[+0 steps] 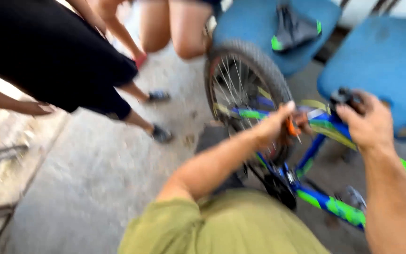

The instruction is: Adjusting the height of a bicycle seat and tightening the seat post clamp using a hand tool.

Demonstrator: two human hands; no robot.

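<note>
A small blue-and-green bicycle (327, 197) lies tilted across the lower right of the view, its rear wheel (245, 89) raised toward the upper centre and its crank and chainring (280, 188) low near the person's lap. The left hand (273, 124) reaches in at the frame beside the wheel, fingers closed on an orange-handled tool (291, 127) held against the tubing; motion blur hides the tool's tip. The right hand (370, 123) is curled over a dark part (346, 98) at the top of the frame, fingers closed on it, though what the part is cannot be told. Two blue chair seats stand close behind: one (264, 23) directly past the wheel, carrying a black and green object (292, 29), the other (386, 61) at far right beyond the right hand. To the left, on the concrete floor (95, 178), bystanders' legs and sandalled feet (160, 134) crowd near the wheel. The person's olive shirt (226, 226) fills the bottom edge.
</note>
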